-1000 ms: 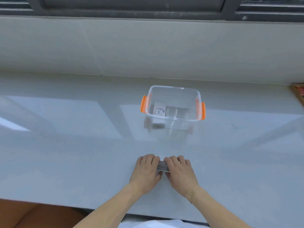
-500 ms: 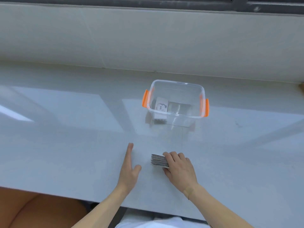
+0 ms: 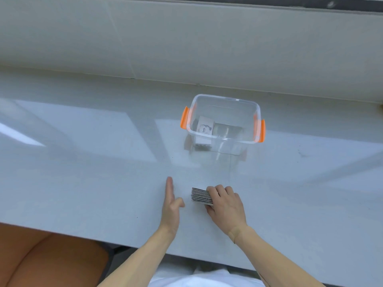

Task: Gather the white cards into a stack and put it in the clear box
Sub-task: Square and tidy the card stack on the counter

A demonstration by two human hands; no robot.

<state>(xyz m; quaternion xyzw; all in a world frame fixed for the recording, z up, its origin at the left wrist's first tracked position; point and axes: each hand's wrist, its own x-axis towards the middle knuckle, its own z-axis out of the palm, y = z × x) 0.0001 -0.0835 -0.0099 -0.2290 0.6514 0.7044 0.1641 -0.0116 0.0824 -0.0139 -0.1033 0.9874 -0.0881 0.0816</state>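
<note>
Holding the stack of cards on edge under my right hand, I have the fingers curled over its right end and the thumb tucked at the near side, so that hand is closed on the pack. My left hand stands flat and open on its edge just beside the stack's left end, not touching it. The stack sits on the worktop near the front edge, its long axis running left to right. The clear box with orange clips lies straight ahead of the stack, toward the back edge, slightly to the right and well apart; I judge the right hand the nearer one and already placed for the lift. Another bundle of cards leans inside the box at its left side, and its top card shows the word "love"; the smaller marks I cannot read.
</note>
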